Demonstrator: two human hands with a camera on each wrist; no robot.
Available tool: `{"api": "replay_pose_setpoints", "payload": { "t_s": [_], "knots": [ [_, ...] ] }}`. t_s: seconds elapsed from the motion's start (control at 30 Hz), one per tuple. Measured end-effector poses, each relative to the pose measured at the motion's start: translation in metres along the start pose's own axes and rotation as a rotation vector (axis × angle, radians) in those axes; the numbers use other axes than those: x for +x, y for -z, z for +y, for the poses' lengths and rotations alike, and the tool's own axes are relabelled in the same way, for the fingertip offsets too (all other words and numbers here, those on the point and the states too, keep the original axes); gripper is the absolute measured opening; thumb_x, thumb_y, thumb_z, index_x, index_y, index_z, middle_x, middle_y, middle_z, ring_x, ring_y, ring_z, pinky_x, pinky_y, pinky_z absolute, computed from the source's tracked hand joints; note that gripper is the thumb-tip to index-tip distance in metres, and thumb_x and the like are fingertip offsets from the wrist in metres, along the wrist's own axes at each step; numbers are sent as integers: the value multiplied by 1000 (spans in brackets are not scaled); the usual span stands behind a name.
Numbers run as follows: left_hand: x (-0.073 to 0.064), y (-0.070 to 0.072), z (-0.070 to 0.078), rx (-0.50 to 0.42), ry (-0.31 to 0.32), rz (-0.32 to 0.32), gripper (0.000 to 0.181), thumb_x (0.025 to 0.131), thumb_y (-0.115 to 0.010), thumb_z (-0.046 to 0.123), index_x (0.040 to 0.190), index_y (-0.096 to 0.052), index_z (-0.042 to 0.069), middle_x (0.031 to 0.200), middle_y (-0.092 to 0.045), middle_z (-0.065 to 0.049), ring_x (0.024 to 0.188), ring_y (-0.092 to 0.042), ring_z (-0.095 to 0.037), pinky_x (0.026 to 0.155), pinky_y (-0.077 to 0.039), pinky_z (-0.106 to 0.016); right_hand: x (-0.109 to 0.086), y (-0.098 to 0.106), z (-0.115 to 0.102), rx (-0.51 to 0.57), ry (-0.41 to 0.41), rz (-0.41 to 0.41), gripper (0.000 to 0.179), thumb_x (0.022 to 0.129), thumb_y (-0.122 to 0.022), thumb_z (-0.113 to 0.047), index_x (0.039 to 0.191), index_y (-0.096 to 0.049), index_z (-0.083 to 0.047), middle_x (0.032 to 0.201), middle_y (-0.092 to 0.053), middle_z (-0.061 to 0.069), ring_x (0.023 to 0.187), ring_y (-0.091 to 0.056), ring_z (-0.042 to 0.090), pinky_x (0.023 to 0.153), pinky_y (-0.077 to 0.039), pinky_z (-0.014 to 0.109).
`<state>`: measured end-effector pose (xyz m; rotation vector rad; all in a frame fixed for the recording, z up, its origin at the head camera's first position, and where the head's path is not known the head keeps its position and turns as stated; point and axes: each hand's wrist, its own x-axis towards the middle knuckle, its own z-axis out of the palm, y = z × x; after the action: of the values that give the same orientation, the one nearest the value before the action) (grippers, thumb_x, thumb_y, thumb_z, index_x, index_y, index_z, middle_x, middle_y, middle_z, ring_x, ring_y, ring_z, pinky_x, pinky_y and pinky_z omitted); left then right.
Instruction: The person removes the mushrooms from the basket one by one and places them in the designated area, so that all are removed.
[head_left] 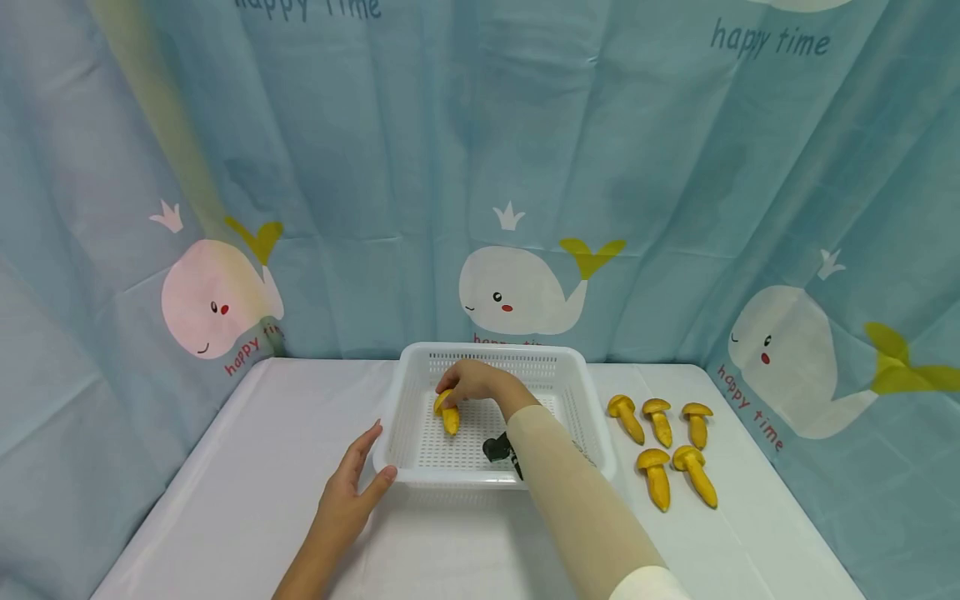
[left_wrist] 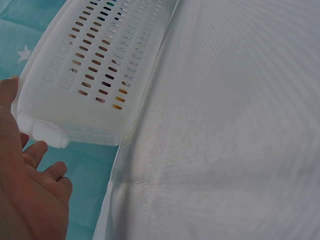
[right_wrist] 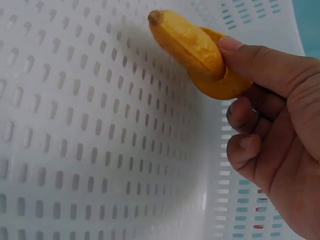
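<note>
A white perforated plastic basket (head_left: 480,477) stands at the back middle of the table. Over its left part my right hand (head_left: 476,382) pinches a yellow mushroom (head_left: 450,417) by the cap, its stem pointing toward me. The right wrist view shows the thumb and fingers of that hand (right_wrist: 280,105) on the cap of the mushroom (right_wrist: 187,45), close above the slotted floor. My left hand (head_left: 351,487) is at the basket's near left corner, fingers spread and thumb at the rim. In the left wrist view its fingertips lie along the basket's corner (left_wrist: 50,110).
Right of the basket, several yellow mushrooms lie in two rows, among them one in the back row (head_left: 626,418) and one in front (head_left: 655,479). A white cloth covers the table (head_left: 450,550). A blue curtain (head_left: 420,183) with whale prints hangs behind.
</note>
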<state>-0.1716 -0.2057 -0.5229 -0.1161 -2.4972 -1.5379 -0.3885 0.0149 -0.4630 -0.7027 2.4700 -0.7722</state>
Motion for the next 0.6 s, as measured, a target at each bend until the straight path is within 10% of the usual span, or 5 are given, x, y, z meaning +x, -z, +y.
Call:
{"api": "replay_pose_setpoints", "payload": {
  "t_s": [0.6],
  "knots": [
    [-1,1,1,5,-7,-4,67,100,-69,35,157,-35,31,167,-31,2,156,-24,-27,122,-25,-55,-23,29,-37,28,209,131,31,92,-79,-21,122,-75,-14,113,-71,-5,99,-63,13,86,-57,25]
  ]
}}
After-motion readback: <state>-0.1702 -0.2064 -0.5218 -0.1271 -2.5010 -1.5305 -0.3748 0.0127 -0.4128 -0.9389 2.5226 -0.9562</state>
